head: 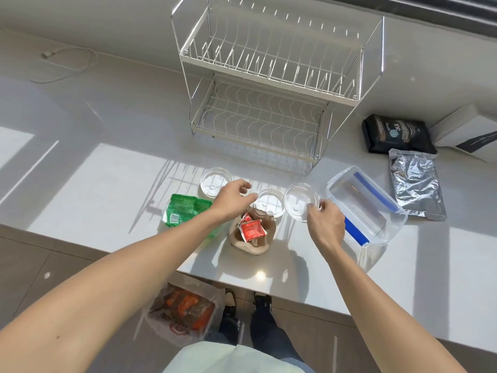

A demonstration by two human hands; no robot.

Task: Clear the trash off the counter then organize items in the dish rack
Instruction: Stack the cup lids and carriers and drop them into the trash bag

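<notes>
Right grip (324, 224) pinches the clear lid (301, 201); left grip (234, 199) hovers wide beside it.

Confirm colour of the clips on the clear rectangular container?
Blue. The clips run along both long sides of the container; clearest in the head view.

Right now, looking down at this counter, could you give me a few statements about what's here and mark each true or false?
1. The dish rack holds no dishes on either tier. True.
2. The right hand has its grip on a clear round lid. True.
3. The green wrapper lies inside the rack. False: it lies on the counter, partly under the left forearm.
4. The red sauce packets sit on crumpled brown paper. True.
5. The left hand grips the clear blue-latched container. False: it is open, beside the round lids; the container is right of the right hand.
</notes>
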